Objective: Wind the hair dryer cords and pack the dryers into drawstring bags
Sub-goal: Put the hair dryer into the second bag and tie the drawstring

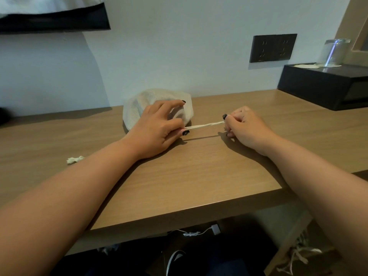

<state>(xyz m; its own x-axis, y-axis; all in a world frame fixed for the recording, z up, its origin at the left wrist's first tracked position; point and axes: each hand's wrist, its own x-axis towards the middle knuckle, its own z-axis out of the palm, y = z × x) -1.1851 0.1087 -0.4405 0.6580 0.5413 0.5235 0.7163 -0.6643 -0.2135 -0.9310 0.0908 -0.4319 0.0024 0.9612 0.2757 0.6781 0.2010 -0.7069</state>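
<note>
A cream drawstring bag (137, 106) lies bulging on the wooden desk (199, 172) near the wall; what it holds is hidden. My left hand (157, 128) rests on the bag's mouth, its thumb and fingers pinching the bag where the drawstring (205, 124) comes out. My right hand (245, 126) grips the other end of the drawstring, which runs taut between the two hands just above the desk. No hair dryer is visible.
A knotted cord end (74, 159) lies on the desk at the left. A black box (322, 84) with a glass (334, 52) on top stands at the back right, beside a wall socket panel (272, 47). More cords hang below the desk.
</note>
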